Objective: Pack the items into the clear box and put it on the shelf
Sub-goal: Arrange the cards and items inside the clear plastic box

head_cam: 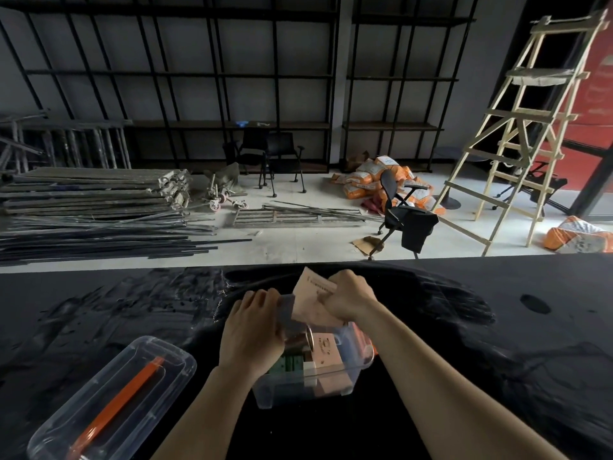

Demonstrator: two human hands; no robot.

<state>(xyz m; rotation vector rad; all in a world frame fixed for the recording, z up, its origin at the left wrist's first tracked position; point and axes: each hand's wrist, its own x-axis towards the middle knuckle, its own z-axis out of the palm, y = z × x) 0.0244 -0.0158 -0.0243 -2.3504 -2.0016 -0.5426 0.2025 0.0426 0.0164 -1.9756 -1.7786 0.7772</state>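
The clear box (298, 390) stands on the black table (481, 343) just in front of me, with small cartons, a green pack and a round tin inside. My right hand (350, 298) grips a pale pink paper packet (313, 300) that stands tilted in the far end of the box. My left hand (252, 330) rests on the box's left rim, fingers curled over the edge. The box's clear lid (109, 403), with an orange handle, lies upside down on the table at the near left.
Beyond the table's far edge are black shelves (232, 74) along the back wall, stacked metal bars (99, 210) on the floor at left, black chairs (398, 210), orange sacks (371, 180) and a wooden ladder (517, 127) at right.
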